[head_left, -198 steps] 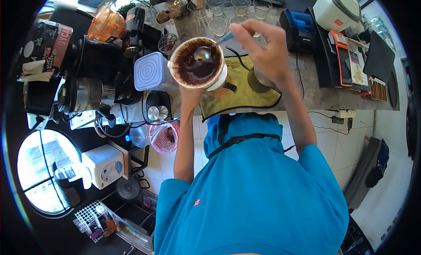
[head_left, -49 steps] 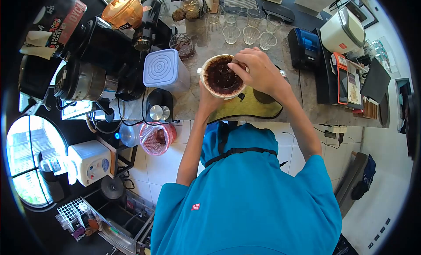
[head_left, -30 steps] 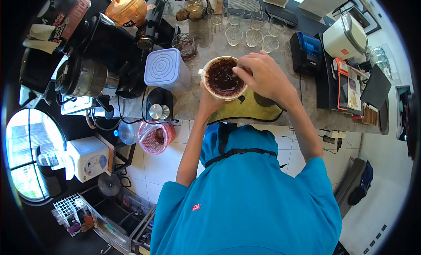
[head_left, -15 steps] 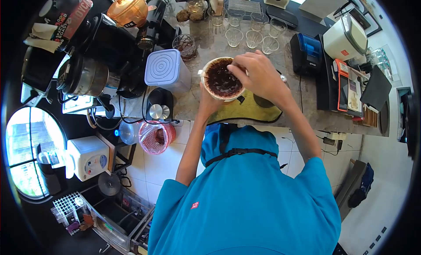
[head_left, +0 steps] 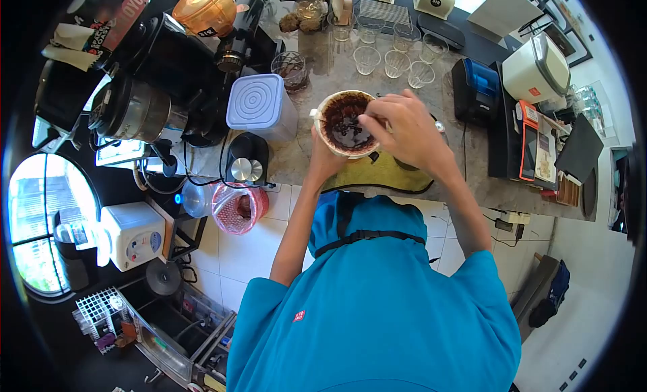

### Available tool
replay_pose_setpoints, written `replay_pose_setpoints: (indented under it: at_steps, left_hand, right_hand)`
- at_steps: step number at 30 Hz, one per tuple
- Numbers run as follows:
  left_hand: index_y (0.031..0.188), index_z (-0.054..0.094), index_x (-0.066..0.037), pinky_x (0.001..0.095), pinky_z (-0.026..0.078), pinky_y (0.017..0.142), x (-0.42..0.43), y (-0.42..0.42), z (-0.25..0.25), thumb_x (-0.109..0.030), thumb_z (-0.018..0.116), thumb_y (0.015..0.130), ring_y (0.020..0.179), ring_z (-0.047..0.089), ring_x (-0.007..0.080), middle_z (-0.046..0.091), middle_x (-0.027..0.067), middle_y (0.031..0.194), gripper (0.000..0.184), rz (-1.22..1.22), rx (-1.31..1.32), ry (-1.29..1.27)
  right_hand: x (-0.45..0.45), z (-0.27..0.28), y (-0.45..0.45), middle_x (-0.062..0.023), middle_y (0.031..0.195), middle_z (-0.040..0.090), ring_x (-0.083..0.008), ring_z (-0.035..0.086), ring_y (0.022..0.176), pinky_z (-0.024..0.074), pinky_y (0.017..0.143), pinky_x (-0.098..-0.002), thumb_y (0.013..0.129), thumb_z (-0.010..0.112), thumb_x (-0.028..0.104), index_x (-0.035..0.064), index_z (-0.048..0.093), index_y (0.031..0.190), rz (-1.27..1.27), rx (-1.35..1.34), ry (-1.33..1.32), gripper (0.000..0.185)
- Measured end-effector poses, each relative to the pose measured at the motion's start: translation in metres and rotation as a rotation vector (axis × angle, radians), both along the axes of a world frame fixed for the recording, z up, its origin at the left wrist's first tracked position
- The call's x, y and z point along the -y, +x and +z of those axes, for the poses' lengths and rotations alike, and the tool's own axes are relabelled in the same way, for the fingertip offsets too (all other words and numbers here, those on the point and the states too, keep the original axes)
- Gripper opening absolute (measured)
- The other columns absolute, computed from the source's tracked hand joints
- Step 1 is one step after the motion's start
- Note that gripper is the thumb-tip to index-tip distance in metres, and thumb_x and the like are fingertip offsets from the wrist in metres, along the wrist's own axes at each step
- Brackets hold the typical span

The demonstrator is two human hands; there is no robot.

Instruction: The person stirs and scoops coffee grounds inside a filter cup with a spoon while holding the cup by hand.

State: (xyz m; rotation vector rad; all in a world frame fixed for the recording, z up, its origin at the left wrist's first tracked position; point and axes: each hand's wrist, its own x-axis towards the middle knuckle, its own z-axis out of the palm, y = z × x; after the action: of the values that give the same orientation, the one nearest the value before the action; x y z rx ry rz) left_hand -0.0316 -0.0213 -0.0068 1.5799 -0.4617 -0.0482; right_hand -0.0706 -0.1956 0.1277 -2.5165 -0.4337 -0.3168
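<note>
My left hand (head_left: 325, 159) grips a white cup (head_left: 317, 114) from below and its left side, tilted toward me above the counter's front edge. Dark wet coffee (head_left: 345, 124) is inside, with brown residue coating the inner wall up to the rim. Over the cup's right rim, my right hand (head_left: 404, 129) has its fingers closed in a pinch. Whatever is between those fingers is hidden by the hand. Beneath both hands lies an olive-green mat (head_left: 377, 177) with a dark border.
A lidded lavender container (head_left: 259, 105) and a small black scale (head_left: 248, 156) stand to the left. Behind the cup are several clear glasses (head_left: 395, 64) and a glass with dark residue (head_left: 291, 74). A black printer (head_left: 476, 91) sits at right, a pink bin (head_left: 240, 208) below.
My right hand has shifted slightly right and down at the cup's rim. The cup sits slightly further right in view, and the liquid surface inside looks different.
</note>
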Motion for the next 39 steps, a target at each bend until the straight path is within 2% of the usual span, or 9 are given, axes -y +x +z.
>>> replay_pose_setpoints:
  at_steps: [10,13,15,19,21,24,29,33,39]
  left_hand:
    - [0.126,0.056,0.0,0.0355,0.055,0.091,0.0,0.0,-0.003,-0.008,0.093,0.059,0.106,0.068,0.022,0.069,0.0116,0.118,0.078,-0.029,-0.042,-0.026]
    - [0.129,0.055,-0.001,0.0358,0.054,0.093,0.0,-0.002,-0.014,-0.008,0.093,0.06,0.109,0.066,0.0219,0.066,0.0119,0.122,0.079,0.044,0.024,0.014]
    - [0.13,0.053,-0.001,0.0366,0.052,0.096,0.001,0.0,-0.014,-0.009,0.093,0.06,0.111,0.065,0.0231,0.064,0.0126,0.124,0.082,-0.008,-0.078,-0.05]
    - [0.131,0.053,-0.001,0.0373,0.051,0.097,0.0,0.001,-0.01,-0.009,0.093,0.061,0.112,0.065,0.0239,0.064,0.0123,0.124,0.081,-0.071,-0.142,-0.052]
    - [0.13,0.054,-0.001,0.0373,0.052,0.096,-0.001,0.001,-0.015,-0.009,0.093,0.061,0.111,0.065,0.0231,0.066,0.0117,0.123,0.08,-0.003,0.05,0.057]
    - [0.128,0.056,-0.001,0.0359,0.054,0.093,-0.001,0.0,-0.013,-0.009,0.093,0.06,0.109,0.066,0.0215,0.067,0.0112,0.121,0.078,0.005,-0.031,0.024]
    - [0.126,0.057,-0.001,0.0363,0.054,0.093,0.0,-0.001,-0.004,-0.008,0.093,0.059,0.108,0.067,0.0219,0.067,0.0116,0.121,0.076,-0.059,-0.128,-0.082]
    - [0.125,0.057,-0.001,0.0377,0.052,0.095,0.002,0.0,-0.019,-0.008,0.093,0.059,0.11,0.065,0.0238,0.067,0.0122,0.121,0.076,0.042,0.119,0.07]
    - [0.124,0.058,0.0,0.0355,0.056,0.091,0.004,-0.005,-0.001,-0.006,0.092,0.061,0.104,0.068,0.0224,0.069,0.0118,0.116,0.072,-0.051,-0.164,-0.133]
  right_hand:
    - [-0.007,0.0,-0.001,-0.013,0.073,0.066,-0.0326,0.063,0.074,0.0421,0.076,-0.0451,0.093,0.064,0.025,0.0041,0.068,0.081,-0.01,0.021,0.103,0.025]
    - [0.002,-0.006,0.001,-0.0122,0.074,0.066,-0.0322,0.063,0.074,0.042,0.075,-0.0443,0.092,0.066,0.026,0.0041,0.067,0.079,-0.174,-0.064,0.03,0.025]
    - [-0.001,-0.015,0.009,-0.0115,0.074,0.066,-0.031,0.063,0.076,0.042,0.075,-0.0432,0.091,0.067,0.026,0.0041,0.067,0.079,-0.189,0.108,0.129,0.025]
    - [-0.009,-0.005,0.003,-0.0107,0.074,0.065,-0.0296,0.062,0.075,0.0414,0.074,-0.0425,0.09,0.068,0.024,0.0048,0.069,0.081,0.016,0.064,0.172,0.021]
    - [-0.004,-0.004,0.002,-0.0095,0.072,0.064,-0.0286,0.061,0.074,0.041,0.074,-0.041,0.089,0.07,0.023,0.0049,0.069,0.081,-0.014,0.061,0.118,0.019]
    - [-0.002,-0.011,0.007,-0.0078,0.068,0.06,-0.0268,0.058,0.071,0.0398,0.075,-0.0397,0.088,0.071,0.022,0.0045,0.067,0.076,-0.173,0.109,0.096,0.021]
    - [-0.007,-0.009,-0.001,-0.0075,0.067,0.059,-0.0261,0.057,0.069,0.0392,0.074,-0.0399,0.088,0.071,0.023,0.004,0.066,0.073,-0.054,0.049,0.223,0.024]
    - [-0.001,-0.012,-0.001,-0.0068,0.067,0.059,-0.0253,0.057,0.069,0.0382,0.074,-0.0396,0.087,0.073,0.023,0.0042,0.067,0.075,-0.229,0.078,0.16,0.023]
    - [-0.01,-0.009,-0.001,-0.008,0.067,0.06,-0.0253,0.057,0.066,0.038,0.074,-0.0384,0.086,0.073,0.022,0.0039,0.07,0.078,-0.094,0.002,0.295,0.02]
